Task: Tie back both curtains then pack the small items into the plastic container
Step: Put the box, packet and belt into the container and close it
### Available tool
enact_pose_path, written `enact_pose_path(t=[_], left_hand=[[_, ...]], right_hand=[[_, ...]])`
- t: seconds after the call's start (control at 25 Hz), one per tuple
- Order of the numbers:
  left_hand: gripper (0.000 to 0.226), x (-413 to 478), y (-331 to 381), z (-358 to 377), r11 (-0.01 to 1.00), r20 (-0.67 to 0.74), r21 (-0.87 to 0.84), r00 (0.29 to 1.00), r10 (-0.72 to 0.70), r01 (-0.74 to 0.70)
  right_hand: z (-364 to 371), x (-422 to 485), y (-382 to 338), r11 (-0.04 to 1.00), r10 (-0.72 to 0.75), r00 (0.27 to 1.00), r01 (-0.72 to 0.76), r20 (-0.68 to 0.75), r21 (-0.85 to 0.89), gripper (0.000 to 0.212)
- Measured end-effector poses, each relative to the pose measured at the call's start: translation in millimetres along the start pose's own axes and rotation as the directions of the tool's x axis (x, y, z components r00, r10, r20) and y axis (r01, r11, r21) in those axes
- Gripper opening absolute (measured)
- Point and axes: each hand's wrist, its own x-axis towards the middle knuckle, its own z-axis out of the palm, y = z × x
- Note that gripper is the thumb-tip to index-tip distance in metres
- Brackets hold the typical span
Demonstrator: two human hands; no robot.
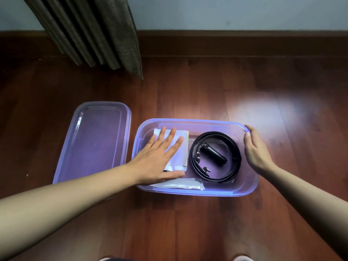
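A clear purple-tinted plastic container (246,187) stands on the wooden floor in front of me. Inside it lie a white paper packet (180,153), a clear flat sachet (188,185) near the front wall, and a coiled black belt (233,166) with a small black device (212,154) in its middle. My left hand (160,159) lies flat with straight, spread fingers on the white packet. My right hand (254,147) rests against the container's right rim, thumb at the far corner. A dark grey curtain (105,34) hangs at the wall behind.
The container's lid (94,142) lies flat on the floor just left of the container. A brown skirting board (244,42) runs along the pale wall. My shoes' tips (242,258) show at the bottom edge.
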Motion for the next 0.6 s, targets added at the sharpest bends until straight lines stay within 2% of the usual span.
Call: enact_pose_path(t=[0.08, 0.16, 0.2, 0.28, 0.4, 0.48, 0.6], left_hand=[[0.092, -2.6, -11.9, -20.2, 0.980, -0.188, -0.189, 0.978, -0.096, 0.060], [0.077, -0.9, -38.1, -39.9, 0.869, -0.350, -0.470, 0.872, -0.342, 0.152], [0.069, 0.6, -56.7, -45.5, 0.793, -0.363, -0.573, 0.803, -0.472, 0.207], [0.064, -0.3, -97.2, -40.2, 0.676, -0.289, -0.633, 0.695, -0.658, 0.377], [0.070, -22.8, -154.7, -2.2, 0.544, -0.128, -0.570, 0.587, -0.799, 0.616], [0.073, -44.2, -179.3, 25.1, 0.465, -0.023, -0.536, 0.538, -0.843, 0.705], [0.077, -71.5, -189.3, 51.4, 0.364, 0.086, -0.501, 0.464, -0.882, 0.785]], right_hand=[[-5.4, -2.3, -15.2, 0.972, -0.096, 0.989, 0.070, -0.109, -0.224, 0.060], [-2.6, 0.4, -49.2, 0.945, -0.267, 0.944, 0.217, -0.194, -0.247, 0.061], [5.6, 3.6, -71.0, 0.929, -0.341, 0.919, 0.298, -0.198, -0.218, 0.058], [38.0, 7.4, -114.7, 0.882, -0.459, 0.879, 0.434, -0.129, -0.182, 0.048], [124.3, -8.4, -183.5, 0.819, -0.543, 0.826, 0.561, 0.148, -0.124, 0.046], [183.4, -31.0, -216.9, 0.847, -0.479, 0.807, 0.528, 0.346, -0.061, 0.059], [242.7, -52.6, -236.3, 0.930, -0.225, 0.818, 0.343, 0.530, -0.134, 0.077]])
